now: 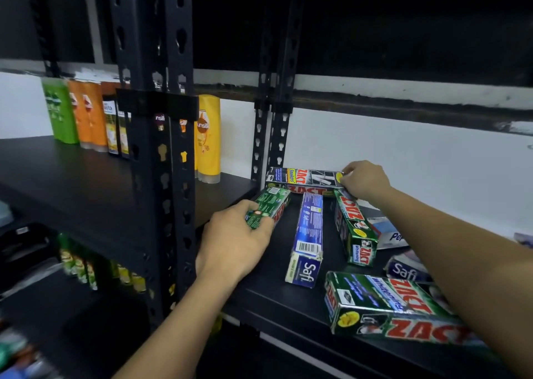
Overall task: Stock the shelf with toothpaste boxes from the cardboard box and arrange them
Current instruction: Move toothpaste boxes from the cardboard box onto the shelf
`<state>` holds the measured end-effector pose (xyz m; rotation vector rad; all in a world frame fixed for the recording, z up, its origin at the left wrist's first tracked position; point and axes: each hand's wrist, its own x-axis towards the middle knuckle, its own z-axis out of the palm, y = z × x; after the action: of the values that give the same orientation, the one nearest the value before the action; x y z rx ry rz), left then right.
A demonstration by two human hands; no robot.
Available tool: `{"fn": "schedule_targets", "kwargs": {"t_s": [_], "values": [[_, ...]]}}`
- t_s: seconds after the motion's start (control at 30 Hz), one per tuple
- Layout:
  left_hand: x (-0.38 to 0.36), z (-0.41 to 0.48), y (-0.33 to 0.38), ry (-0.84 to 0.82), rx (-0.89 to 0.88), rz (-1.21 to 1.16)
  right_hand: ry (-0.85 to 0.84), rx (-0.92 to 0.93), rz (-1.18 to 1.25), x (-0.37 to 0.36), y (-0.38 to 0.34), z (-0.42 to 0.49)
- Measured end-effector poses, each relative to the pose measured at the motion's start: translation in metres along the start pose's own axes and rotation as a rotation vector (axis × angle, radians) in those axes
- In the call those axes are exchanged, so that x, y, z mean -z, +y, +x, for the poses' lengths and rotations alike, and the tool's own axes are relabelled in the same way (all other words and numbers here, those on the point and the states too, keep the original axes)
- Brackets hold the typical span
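On the black shelf (277,298) lie several toothpaste boxes. My left hand (233,240) grips a green Zact box (271,204) at its near end, close to the shelf's left post. My right hand (364,181) holds the right end of a black Zact Smokers box (302,176) lying along the back wall. A blue Safi box (307,237) lies lengthwise in the middle. Another green Zact box (353,228) lies angled to its right. A larger green Zact Whitening box (389,306) sits at the front right. The cardboard box is out of view.
Black slotted uprights (161,148) divide the shelving. Shampoo bottles (207,136) stand on the left shelf. A white Pepsodent box (389,234) and a second Safi box (406,269) lie under my right forearm. More bottles (86,269) fill the lower left shelf.
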<state>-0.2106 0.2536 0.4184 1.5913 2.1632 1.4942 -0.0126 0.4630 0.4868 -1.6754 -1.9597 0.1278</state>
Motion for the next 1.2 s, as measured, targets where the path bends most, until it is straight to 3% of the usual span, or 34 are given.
{"fn": "schedule_targets", "kwargs": {"t_s": [0.13,0.3,0.47,0.63,0.8,1.03,1.2], "values": [[0.001,0.0,0.001,-0.014,0.004,0.015,-0.231,-0.078,-0.095,0.008,0.007,-0.008],[0.0,0.001,-0.002,-0.013,0.001,0.019,-0.097,0.037,-0.045,0.014,0.009,-0.022],[-0.001,0.004,-0.005,-0.032,-0.023,0.047,-0.193,0.139,-0.098,0.026,0.003,-0.046],[0.001,0.0,-0.001,-0.06,-0.071,0.06,-0.14,0.216,-0.063,0.063,0.003,-0.094],[0.011,-0.019,0.014,0.055,-0.187,0.054,-0.088,0.274,-0.031,0.107,0.008,-0.161],[0.045,-0.097,0.06,0.061,-0.479,0.066,0.047,0.355,-0.054,0.145,0.021,-0.27],[0.062,-0.171,0.092,-0.01,-0.703,0.302,0.118,0.37,-0.082,0.151,0.041,-0.344]]}}
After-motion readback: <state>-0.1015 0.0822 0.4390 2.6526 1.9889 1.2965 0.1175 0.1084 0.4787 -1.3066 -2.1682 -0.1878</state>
